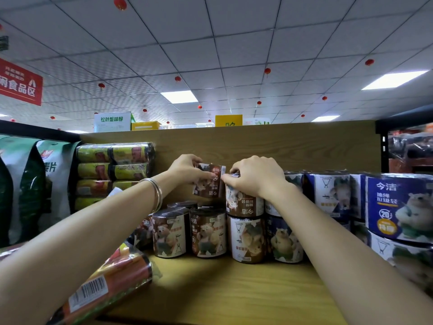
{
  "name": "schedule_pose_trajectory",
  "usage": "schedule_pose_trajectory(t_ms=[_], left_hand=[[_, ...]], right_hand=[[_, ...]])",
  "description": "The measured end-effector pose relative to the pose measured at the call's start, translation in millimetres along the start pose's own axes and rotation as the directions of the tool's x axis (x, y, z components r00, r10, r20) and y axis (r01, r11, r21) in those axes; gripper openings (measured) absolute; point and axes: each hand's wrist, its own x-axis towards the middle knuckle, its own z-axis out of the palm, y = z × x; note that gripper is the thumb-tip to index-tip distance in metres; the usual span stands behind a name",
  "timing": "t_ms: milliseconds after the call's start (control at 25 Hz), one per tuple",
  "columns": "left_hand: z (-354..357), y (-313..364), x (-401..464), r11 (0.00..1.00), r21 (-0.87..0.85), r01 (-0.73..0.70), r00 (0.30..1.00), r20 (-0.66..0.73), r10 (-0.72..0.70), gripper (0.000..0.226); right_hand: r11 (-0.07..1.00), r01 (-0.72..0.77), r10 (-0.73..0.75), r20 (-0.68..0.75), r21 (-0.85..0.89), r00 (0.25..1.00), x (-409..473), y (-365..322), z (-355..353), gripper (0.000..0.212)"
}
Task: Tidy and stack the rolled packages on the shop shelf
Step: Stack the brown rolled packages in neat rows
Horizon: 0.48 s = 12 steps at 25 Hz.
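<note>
My left hand (187, 170) holds a brown bear-print roll (209, 184) upside down in the air, above the brown rolls (189, 231) that stand on the wooden shelf (234, 289). My right hand (255, 177) rests on top of another upside-down brown roll (243, 202), which sits on a lower roll (247, 240); its fingers grip the roll's top edge. The held roll hangs just left of that stacked one, nearly touching it.
Blue bear-print rolls (398, 207) are stacked at the right. Long green-yellow rolls (114, 170) pile up at the back left beside tall bags (35, 188). An orange long roll (112, 285) lies under my left forearm. The wooden back panel (281, 144) closes the shelf behind.
</note>
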Motion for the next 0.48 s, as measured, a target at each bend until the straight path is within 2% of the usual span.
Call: schedule_pose_trajectory(t_ms=[280,480], left_hand=[[16,-12,-5,1.0,-0.014,0.017,0.995,0.101,-0.015,0.078],[18,-14,-11,0.999,0.018,-0.031,0.994,0.104,0.029,0.079]], right_hand=[[1.0,-0.006,0.005,0.02,0.013,1.0,1,0,-1,0.05],[1.0,-0.019,0.019,0.032,0.014,0.999,0,-2,-4,0.05]])
